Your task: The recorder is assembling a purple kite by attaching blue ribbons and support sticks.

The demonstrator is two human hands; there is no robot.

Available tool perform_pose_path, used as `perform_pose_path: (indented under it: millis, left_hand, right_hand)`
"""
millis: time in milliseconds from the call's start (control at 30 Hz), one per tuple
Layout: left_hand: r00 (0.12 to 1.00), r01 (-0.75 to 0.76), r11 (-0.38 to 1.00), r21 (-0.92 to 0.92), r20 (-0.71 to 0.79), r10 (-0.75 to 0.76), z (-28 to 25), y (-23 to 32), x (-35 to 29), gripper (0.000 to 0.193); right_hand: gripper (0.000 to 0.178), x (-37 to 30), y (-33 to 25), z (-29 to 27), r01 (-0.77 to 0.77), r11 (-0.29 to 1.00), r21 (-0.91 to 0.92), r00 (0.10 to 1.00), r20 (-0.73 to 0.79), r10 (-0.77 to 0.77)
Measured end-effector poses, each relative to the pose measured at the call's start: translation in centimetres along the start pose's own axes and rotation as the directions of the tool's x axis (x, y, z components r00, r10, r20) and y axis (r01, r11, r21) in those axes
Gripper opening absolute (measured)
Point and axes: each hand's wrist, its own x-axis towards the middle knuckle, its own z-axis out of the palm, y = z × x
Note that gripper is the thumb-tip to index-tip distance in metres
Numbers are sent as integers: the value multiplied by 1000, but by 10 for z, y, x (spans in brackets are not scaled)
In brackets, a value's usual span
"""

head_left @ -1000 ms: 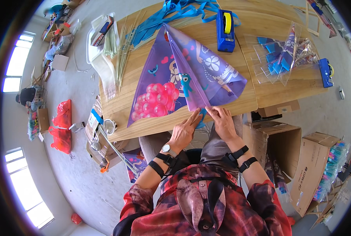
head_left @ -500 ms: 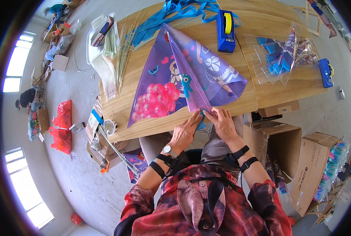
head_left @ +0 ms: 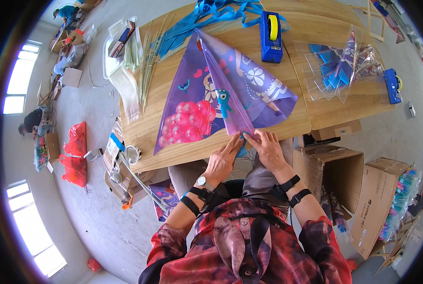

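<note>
A purple printed kite (head_left: 268,94), with pink balloons and white flowers on it, lies spread on the wooden table before me. Down its middle runs a folded flap whose lower end reaches the table's near edge. My left hand (head_left: 222,162) pinches that end from the left, fingertips pressed together. From the right, my right hand (head_left: 270,152) grips the same spot with thumb and fingers closed. A short piece of blue ribbon (head_left: 242,150) hangs between the hands; its upper end is hidden by the fingers.
Beyond the kite lie blue ribbons (head_left: 183,37) and a blue tape dispenser (head_left: 271,49). Thin sticks (head_left: 150,71) are at left, beside a white tray (head_left: 108,59). Clear-wrapped pieces (head_left: 337,66) and another dispenser (head_left: 391,87) sit at right. Cardboard boxes (head_left: 377,203) stand below right.
</note>
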Motion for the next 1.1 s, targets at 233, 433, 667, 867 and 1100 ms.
perform_pose_path:
  millis: [233, 433, 667, 867, 1100]
  left_hand:
    - [1000, -3, 1000, -5, 9, 3, -1, -1, 1, 74]
    - [999, -37, 999, 35, 4, 37, 2, -6, 1, 70]
    - [994, -92, 996, -9, -66, 91, 0, -8, -1, 66]
    - [993, -93, 996, -12, -80, 92, 2, -4, 2, 66]
    - [996, -61, 998, -27, -67, 59, 1, -6, -1, 65]
  right_hand:
    - [52, 1, 0, 0, -35, 998, 47, 999, 9, 35]
    - [44, 18, 14, -13, -155, 914, 374, 970, -120, 214]
    - [27, 105, 85, -54, -285, 814, 507, 826, -301, 477]
    - [24, 185, 179, -58, -328, 707, 626, 680, -363, 637]
    - [23, 235, 196, -65, -559, 526, 641, 688, 4, 726]
